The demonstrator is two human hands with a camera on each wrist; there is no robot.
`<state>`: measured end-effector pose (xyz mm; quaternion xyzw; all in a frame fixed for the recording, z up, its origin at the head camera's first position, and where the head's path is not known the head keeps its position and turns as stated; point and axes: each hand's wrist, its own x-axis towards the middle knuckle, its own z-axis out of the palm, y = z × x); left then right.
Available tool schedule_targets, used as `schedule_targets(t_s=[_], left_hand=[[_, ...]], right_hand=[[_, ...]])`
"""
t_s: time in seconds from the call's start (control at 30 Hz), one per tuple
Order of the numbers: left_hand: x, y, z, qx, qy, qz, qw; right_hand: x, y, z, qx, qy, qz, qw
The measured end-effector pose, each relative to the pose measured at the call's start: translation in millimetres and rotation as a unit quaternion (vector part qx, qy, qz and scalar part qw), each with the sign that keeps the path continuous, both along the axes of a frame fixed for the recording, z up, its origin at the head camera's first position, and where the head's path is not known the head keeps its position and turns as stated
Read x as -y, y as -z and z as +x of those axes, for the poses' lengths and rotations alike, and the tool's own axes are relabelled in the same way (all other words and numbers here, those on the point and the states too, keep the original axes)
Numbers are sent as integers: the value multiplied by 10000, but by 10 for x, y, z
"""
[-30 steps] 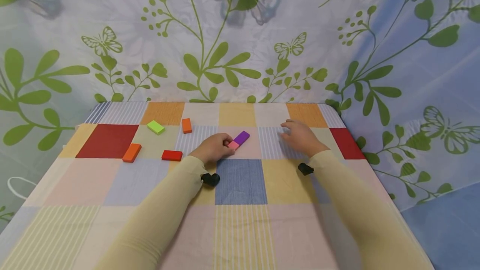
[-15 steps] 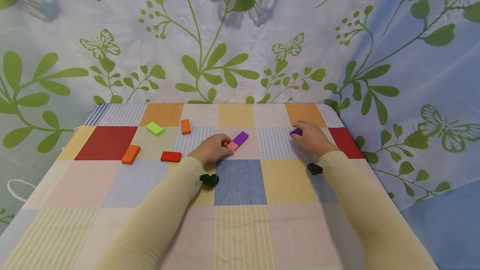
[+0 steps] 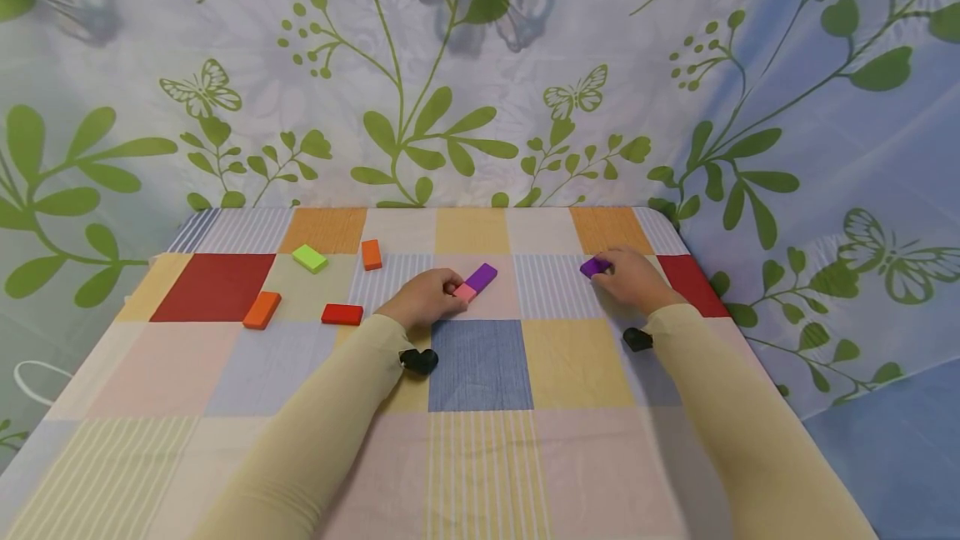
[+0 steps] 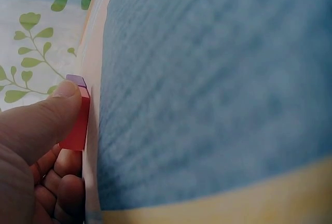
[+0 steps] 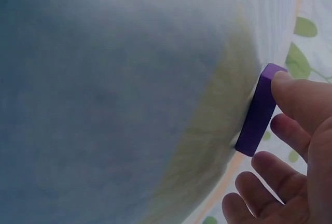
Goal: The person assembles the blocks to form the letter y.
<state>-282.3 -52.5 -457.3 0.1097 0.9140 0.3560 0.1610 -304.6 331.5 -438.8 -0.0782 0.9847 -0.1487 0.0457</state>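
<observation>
My left hand [image 3: 423,297] pinches a pink block [image 3: 465,292] between thumb and fingers, low over the patchwork cloth. End to end with it lies a purple block [image 3: 482,276], pointing away to the right. In the left wrist view the thumb presses the top of the pink block [image 4: 78,123], and the purple one [image 4: 76,80] peeks out behind. Farther right, my right hand [image 3: 633,277] grips another purple block [image 3: 595,267]. The right wrist view has this purple block [image 5: 258,112] between thumb and index finger, the other fingers loosely bent beneath.
Left of my left hand lie a red block [image 3: 342,314], an orange block [image 3: 262,310], a second orange block [image 3: 371,254] and a lime green block [image 3: 310,257]. The patchwork cloth [image 3: 480,365] covers the table. A leaf-printed curtain [image 3: 480,165] hangs along the back and right side.
A purple block has come into view in my right hand, which first reached with no block showing and has since shifted slightly right. My left hand stays at the pink block.
</observation>
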Motion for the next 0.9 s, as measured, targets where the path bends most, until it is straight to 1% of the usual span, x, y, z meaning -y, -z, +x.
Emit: schedule_targets(t_s=[0.1,0.23,0.47,0.57,0.73,0.9], left_hand=[[-4,-3,0,6,-2,4,10000],[-12,-1,0,19,1,2,10000],[-12,18,-13,22,-27,2,10000],[-5,26,-19,-8,5,14,10000],[2,31,-21,1,31,76,10000],[-2,24,-13,11,34,107,9999]], right_hand=[[-20,5,2,41,-24,-3,10000],[-29,15,2,114,47,-76,9999],[-8,26,-11,200,275,-81,9994],[3,39,-27,233,348,-87,9991],[4,61,-41,366,531,-204,9977],[0,63,-40,434,599,-247,9970]])
